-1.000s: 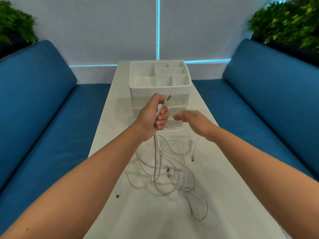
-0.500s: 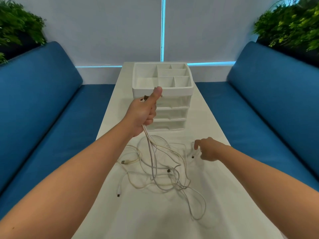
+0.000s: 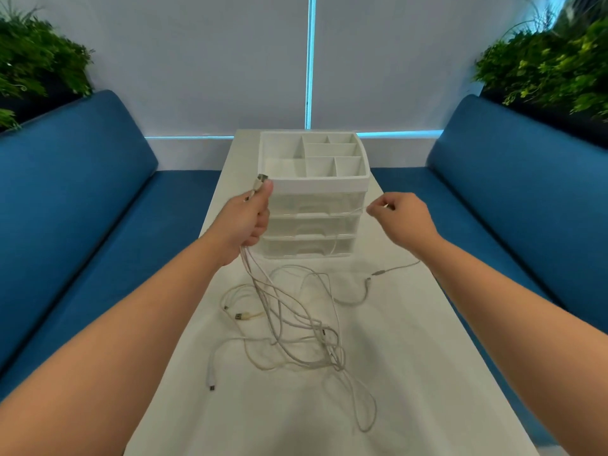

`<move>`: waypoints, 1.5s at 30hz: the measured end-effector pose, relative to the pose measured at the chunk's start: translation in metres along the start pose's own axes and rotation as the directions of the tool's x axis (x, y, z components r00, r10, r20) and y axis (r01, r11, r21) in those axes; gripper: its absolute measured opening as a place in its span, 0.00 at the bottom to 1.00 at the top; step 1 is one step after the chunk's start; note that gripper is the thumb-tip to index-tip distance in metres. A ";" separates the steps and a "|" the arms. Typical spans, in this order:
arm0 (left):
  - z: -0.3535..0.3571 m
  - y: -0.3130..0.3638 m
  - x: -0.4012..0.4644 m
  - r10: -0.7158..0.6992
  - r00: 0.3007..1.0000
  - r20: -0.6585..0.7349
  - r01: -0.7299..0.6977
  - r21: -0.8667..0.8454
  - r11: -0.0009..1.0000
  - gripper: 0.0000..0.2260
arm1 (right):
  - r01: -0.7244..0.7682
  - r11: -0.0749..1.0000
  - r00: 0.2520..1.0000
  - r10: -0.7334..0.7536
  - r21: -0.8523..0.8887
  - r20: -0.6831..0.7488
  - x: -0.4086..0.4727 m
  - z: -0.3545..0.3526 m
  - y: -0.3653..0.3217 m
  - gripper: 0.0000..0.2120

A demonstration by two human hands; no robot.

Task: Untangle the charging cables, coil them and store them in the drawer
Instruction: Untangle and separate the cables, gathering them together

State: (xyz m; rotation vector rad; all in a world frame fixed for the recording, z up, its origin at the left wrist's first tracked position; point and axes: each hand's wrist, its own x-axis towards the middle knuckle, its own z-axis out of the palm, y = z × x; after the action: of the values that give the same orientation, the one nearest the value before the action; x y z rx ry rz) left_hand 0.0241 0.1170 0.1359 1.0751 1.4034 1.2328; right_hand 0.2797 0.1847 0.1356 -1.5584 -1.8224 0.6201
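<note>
Left hand raised in front of drawer unit, fist closed round a bundle of white cable strands, one USB plug sticking up past the thumb. Right hand raised at same height off the unit's right side, thumb and forefinger pinching a thin cable that runs back left toward the other hand. Tangled cables hanging from left fist down onto table, spread in loose overlapping loops near the middle; several free plug ends lying out on left and right of the heap, one long loop trailing toward near edge. White drawer unit standing at far end of table, three clear-fronted drawers all closed, divided tray on top. Blue sofas along both sides, green plants in the far corners behind them.
</note>
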 end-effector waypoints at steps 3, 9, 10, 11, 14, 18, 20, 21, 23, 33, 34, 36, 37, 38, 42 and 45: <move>-0.015 0.019 -0.005 0.061 0.997 -0.046 -0.066 -0.121 0.990 0.23 | -0.069 0.997 0.996 0.066 -0.046 -0.065 0.005 -0.005 0.006 0.08; -0.036 0.065 -0.012 0.197 0.979 0.048 -0.163 -0.389 0.907 0.23 | -0.213 0.948 0.977 0.213 -0.237 -0.026 0.000 0.008 0.040 0.11; -0.038 0.070 -0.013 0.215 0.975 0.046 -0.177 -0.419 0.891 0.22 | -0.227 0.935 0.972 0.236 -0.273 -0.001 -0.002 0.012 0.046 0.13; -0.038 0.074 -0.015 0.224 0.973 0.046 -0.181 -0.443 0.878 0.22 | -0.227 0.919 0.966 0.255 -0.323 0.050 -0.005 0.015 0.052 0.14; -0.031 0.080 -0.017 0.220 0.974 0.048 -0.174 -0.462 0.870 0.24 | -0.165 0.858 0.914 0.318 -0.487 0.251 -0.016 0.030 0.062 0.16; -0.010 0.074 -0.018 0.221 0.975 0.024 -0.195 -0.383 0.903 0.24 | 0.002 0.882 0.878 0.224 -0.471 0.423 -0.029 0.042 0.030 0.24; 0.001 0.067 -0.017 0.234 0.971 0.053 -0.197 -0.380 0.904 0.21 | 0.002 1.000 0.913 0.007 -0.022 0.408 -0.035 0.042 -0.010 0.27; 0.006 0.064 -0.016 0.233 0.970 0.067 -0.192 -0.379 0.905 0.21 | 0.001 0.969 0.904 -0.106 0.247 0.413 -0.038 0.041 -0.034 0.27; 0.017 0.057 -0.017 0.215 0.974 0.072 -0.172 -0.387 0.906 0.21 | -0.031 0.831 0.815 -0.301 0.556 0.495 -0.046 0.038 -0.072 0.29; 0.034 0.029 -0.020 0.315 0.944 -0.093 -0.324 -0.110 0.940 0.11 | 0.063 0.919 0.843 -0.258 0.390 0.472 -0.069 0.084 -0.084 0.07; 0.033 0.029 -0.020 0.356 0.925 -0.133 -0.369 -0.096 0.924 0.23 | 0.088 0.924 0.852 -0.264 0.373 0.451 -0.069 0.087 -0.082 0.08; 0.032 0.026 -0.019 0.440 0.876 -0.199 -0.455 -0.038 0.890 0.40 | 0.114 0.924 0.855 -0.278 0.364 0.437 -0.070 0.088 -0.082 0.10; 0.032 0.026 -0.020 0.478 0.850 -0.223 -0.491 -0.002 0.871 0.40 | 0.117 0.925 0.856 -0.278 0.361 0.436 -0.070 0.089 -0.081 0.10; 0.033 0.026 -0.019 0.498 0.834 -0.239 -0.504 0.039 0.863 0.36 | 0.110 0.926 0.857 -0.272 0.361 0.437 -0.071 0.088 -0.081 0.10; 0.039 0.024 -0.014 0.391 0.886 -0.250 -0.417 -0.060 0.907 0.19 | 0.020 0.910 0.850 -0.233 0.413 0.472 -0.073 0.083 -0.079 0.13; 0.042 0.024 -0.012 0.334 0.916 -0.222 -0.368 -0.134 0.920 0.22 | -0.012 0.921 0.844 -0.199 0.388 0.498 -0.074 0.081 -0.078 0.13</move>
State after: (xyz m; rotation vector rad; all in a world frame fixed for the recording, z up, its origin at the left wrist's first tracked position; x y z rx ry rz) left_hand 0.0685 0.1144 0.1587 1.1412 1.2487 1.7305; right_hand 0.1737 0.1029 0.1245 -1.0865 -1.9911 1.3765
